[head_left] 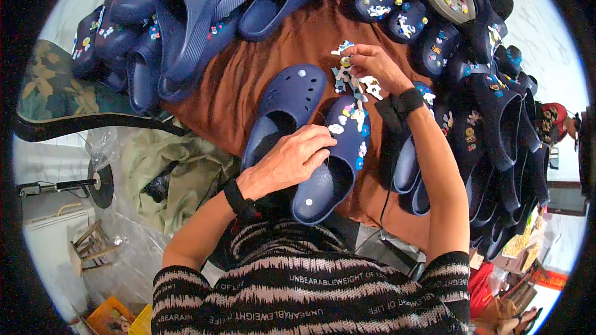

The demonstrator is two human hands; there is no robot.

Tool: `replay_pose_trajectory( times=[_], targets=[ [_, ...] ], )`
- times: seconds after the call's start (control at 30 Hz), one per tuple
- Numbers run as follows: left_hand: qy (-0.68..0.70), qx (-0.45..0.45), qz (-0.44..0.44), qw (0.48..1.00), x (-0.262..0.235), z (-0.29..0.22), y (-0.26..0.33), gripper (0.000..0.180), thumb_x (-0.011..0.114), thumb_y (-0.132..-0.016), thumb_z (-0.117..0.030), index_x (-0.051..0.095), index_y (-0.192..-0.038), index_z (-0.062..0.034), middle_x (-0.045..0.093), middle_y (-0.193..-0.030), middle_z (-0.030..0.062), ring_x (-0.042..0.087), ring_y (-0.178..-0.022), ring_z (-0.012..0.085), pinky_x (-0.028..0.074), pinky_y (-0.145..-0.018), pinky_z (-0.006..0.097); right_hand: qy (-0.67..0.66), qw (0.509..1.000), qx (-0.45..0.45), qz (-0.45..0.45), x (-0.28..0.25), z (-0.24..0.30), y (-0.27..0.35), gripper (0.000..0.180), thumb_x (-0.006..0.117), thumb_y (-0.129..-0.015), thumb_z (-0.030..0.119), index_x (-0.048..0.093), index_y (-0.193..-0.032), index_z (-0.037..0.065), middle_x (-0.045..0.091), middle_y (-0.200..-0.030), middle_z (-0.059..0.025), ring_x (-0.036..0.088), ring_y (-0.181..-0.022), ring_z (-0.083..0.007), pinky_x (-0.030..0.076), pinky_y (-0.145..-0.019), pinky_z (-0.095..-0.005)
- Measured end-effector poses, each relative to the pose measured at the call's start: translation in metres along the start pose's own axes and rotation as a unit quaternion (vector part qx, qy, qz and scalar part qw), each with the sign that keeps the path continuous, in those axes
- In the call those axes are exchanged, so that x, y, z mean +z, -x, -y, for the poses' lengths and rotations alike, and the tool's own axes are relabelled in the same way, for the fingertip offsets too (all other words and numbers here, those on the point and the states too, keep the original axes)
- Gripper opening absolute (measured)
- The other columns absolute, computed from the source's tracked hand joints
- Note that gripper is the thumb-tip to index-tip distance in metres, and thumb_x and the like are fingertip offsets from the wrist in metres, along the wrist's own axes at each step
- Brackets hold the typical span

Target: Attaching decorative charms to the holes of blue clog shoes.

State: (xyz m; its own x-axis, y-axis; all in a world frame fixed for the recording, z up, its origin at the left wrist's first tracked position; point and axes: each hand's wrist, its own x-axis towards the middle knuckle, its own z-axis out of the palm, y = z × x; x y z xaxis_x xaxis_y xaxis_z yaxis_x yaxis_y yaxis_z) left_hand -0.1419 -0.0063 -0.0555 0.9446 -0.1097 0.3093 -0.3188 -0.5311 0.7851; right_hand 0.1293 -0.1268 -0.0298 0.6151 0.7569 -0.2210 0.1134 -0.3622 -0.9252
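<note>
Resting on the upper of the decorated clog (343, 152), the left hand (292, 156) has its fingers close together and curled; whether they clamp the clog cannot be told. The decorated clog lies in front of the person, with its toe directed away and its heel toward the body. Cartoon charms (357, 115) in white, blue and other colors cover its toe and outer side. A white round mark appears on the insole near the heel.

The plain clog (299, 90) lies just to the left of the decorated clog, toe also directed away. A single white round piece is located at the front of its toe; the other visible holes are unfilled. The left hand and wrist cover part of this clog in the view.

The right hand (374, 67) is positioned at the loose charms (358, 87), beyond the decorated clog's toe. Its thumb and index fingertip are near each other at one charm; whether the charm is gripped cannot be told. A black wristband (408, 103) encircles the right wrist.

All these items are arranged on the brown cloth-covered tabletop (292, 43). Navy clogs bearing charms are piled at the far left (192, 22) and along the right side (500, 111).
</note>
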Motion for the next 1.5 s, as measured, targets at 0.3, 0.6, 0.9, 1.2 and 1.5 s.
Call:
replay_pose_trajectory(
  times=[0.3,0.6,0.9,1.2,1.5],
  targets=[
    [0.019,-0.019,-0.028,0.999,0.0,-0.005,0.002,0.019,0.058,-0.094,-0.006,0.065,-0.111,0.0007,0.063,-0.112,0.0169,0.062,-0.109,0.0342,0.05,-0.095,0.04,-0.041,0.997,-0.005,0.06,0.03,-0.009,0.099,0.023,0.061,-0.096,0.018,0.069,-0.11,0.001,0.069,-0.094,0.0007,0.06,-0.075,-0.008,0.051,-0.071,-0.0247],
    [-0.075,0.01,-0.042,0.996,-0.007,-0.014,-0.013,0.028,0.057,-0.089,0.003,0.063,-0.116,-0.0014,0.061,-0.117,0.0175,0.062,-0.108,0.034,0.051,-0.092,0.041,0.089,0.995,-0.032,0.034,0.05,-0.019,0.139,0.018,0.063,-0.093,0.005,0.065,-0.109,-0.004,0.067,-0.093,-0.0021,0.062,-0.081,-0.0098,0.053,-0.073,-0.0268],
    [-0.298,0.074,-0.007,0.952,0.006,0.0,-0.018,0.064,0.055,-0.079,0.004,0.044,-0.142,0.0012,0.059,-0.123,0.0173,0.05,-0.125,0.0347,0.034,-0.111,0.051,0.207,0.977,-0.047,0.002,0.058,-0.001,0.143,0.02,0.065,-0.092,0.007,0.064,-0.108,-0.005,0.066,-0.08,-0.011,0.061,-0.072,-0.013,0.051,-0.067,-0.0318],
    [-0.257,0.024,0.028,0.966,-0.002,-0.003,0.004,0.039,0.059,-0.084,-0.003,0.059,-0.122,0.0021,0.063,-0.11,0.0177,0.054,-0.118,0.0326,0.028,-0.114,0.056,0.191,0.977,-0.082,-0.04,0.075,0.003,0.14,0.018,0.066,-0.09,0.016,0.069,-0.103,0.003,0.068,-0.086,-0.0191,0.068,-0.077,-0.0331,0.053,-0.069,-0.0402],
    [-0.231,0.029,0.012,0.972,-0.004,-0.005,0.012,0.028,0.061,-0.089,-0.01,0.063,-0.114,0.0013,0.064,-0.109,0.0162,0.055,-0.118,0.0315,0.029,-0.114,0.054,0.41,0.893,-0.184,-0.016,0.089,0.02,0.141,0.014,0.067,-0.087,0.018,0.067,-0.091,0.005,0.065,-0.084,-0.0164,0.068,-0.081,-0.0357,0.056,-0.072,-0.0419]
  ],
)
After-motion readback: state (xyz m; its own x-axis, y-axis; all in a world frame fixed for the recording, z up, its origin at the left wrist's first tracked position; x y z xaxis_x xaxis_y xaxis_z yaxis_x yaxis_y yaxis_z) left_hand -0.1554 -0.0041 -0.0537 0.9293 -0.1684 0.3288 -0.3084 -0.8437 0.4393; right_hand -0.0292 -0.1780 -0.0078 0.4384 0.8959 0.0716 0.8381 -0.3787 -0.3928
